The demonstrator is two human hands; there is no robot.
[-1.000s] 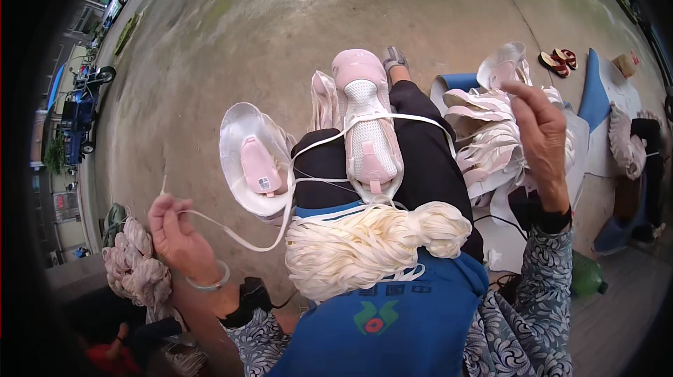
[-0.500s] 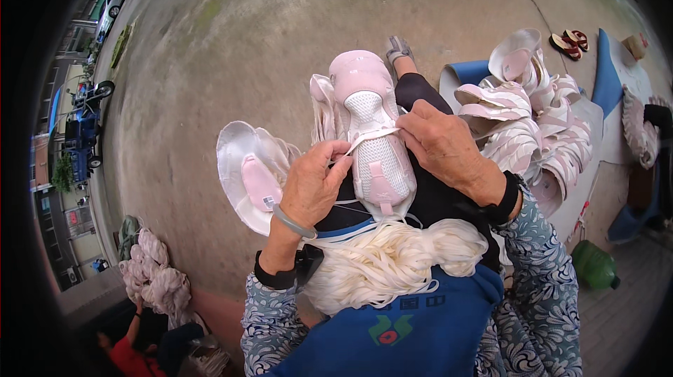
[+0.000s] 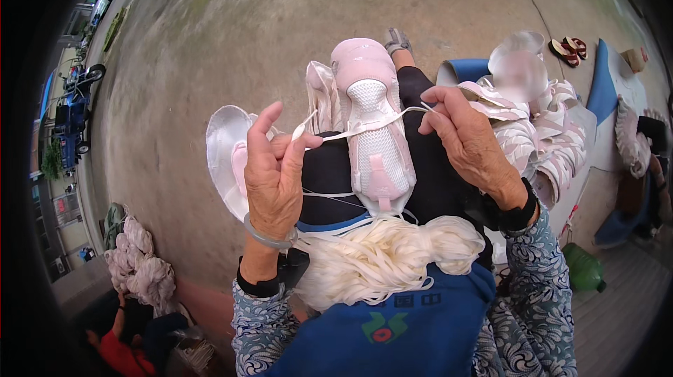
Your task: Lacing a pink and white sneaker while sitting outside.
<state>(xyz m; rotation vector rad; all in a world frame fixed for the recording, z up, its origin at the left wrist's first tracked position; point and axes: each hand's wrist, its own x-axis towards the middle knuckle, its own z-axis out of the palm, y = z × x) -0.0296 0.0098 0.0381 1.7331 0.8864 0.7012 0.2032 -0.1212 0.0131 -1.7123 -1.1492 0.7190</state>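
Note:
A pink and white shoe upper (image 3: 382,156) lies lengthwise across my dark-trousered lap, its mesh tongue facing up. Through its middle runs a white shoelace (image 3: 375,125), drawn out to both sides. My left hand (image 3: 275,167) pinches one part of the lace between thumb and finger, the tip poking up past them. At the other side, my right hand (image 3: 459,132) grips the opposite end near its tip. Both hands are apart from the upper. A thick bundle of cream laces (image 3: 378,254) rests on my blue apron (image 3: 413,328), close to my body.
Loose uppers (image 3: 228,153) stand beside my left leg. On the right is a large heap of similar uppers (image 3: 543,135). Sandals (image 3: 566,51) and a green bottle (image 3: 583,267) lie farther right. A person in red (image 3: 126,352) sits at lower left near bundled uppers (image 3: 144,268).
My hands have moved apart, away from the upper, drawing the lace outward on both sides. The left hand has risen and turned, with the lace tip now showing above its fingers.

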